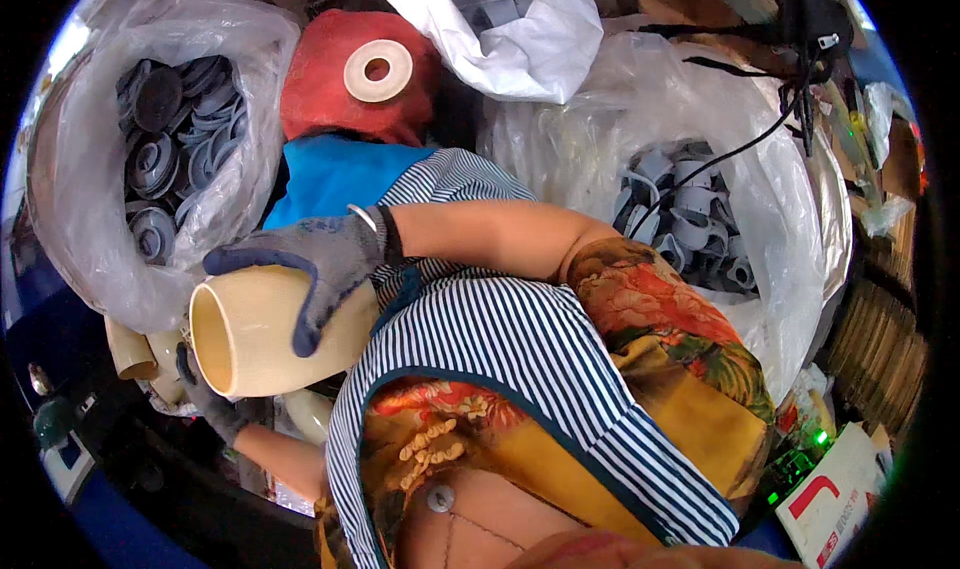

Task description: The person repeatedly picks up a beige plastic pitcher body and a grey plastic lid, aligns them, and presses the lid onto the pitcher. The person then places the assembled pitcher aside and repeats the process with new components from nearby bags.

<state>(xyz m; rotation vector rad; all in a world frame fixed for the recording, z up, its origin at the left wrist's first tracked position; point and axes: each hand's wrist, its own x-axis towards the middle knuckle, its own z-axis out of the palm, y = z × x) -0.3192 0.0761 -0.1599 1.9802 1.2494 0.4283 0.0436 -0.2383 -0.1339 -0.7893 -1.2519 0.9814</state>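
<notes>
My right hand, in a grey and dark blue glove, grips a large hollow cream plastic piece from above. Its fingers and thumb spread round the smooth wall. The piece lies tilted, with its wide round mouth facing left; its right end is by my striped apron. Below and left of the mouth is my gloved left hand. One of its fingers points up beside the rim, and the rest of the hand is mostly hidden. Whether it touches the piece is unclear. More cream pieces lie lower left.
A clear bag of dark grey round caps stands at the left. Another at the right holds grey clip-like parts. A cream ring rests on red cloth. A white bag is at the back; a black cable hangs right.
</notes>
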